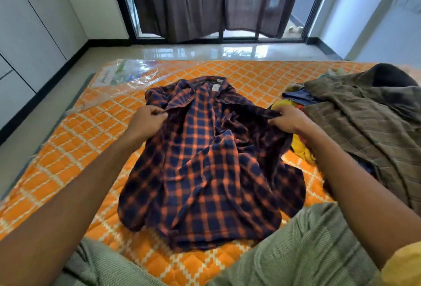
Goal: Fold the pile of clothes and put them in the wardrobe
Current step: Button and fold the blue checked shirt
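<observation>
Gripping with curled fingers, the left hand (pixel 148 121) pinches the left front edge of the navy-and-orange checked shirt (pixel 205 171), which lies rumpled, collar farthest from the person, midway across the orange mattress (pixel 68 149). The right hand (pixel 289 121) holds the opposite edge, fingers curled into the cloth. Just right of it sits the pile of clothes (pixel 341 112), 1 olive garment (pixel 382 139) uppermost.

Lit brightly by daylight through the window (pixel 241 34), far beyond the left hand (pixel 148 121), half blocked by dark curtains (pixel 182 0). Glaring off the floor (pixel 205 52) there. Blurred slightly at the shirt (pixel 205 160); bent toward the edges.
</observation>
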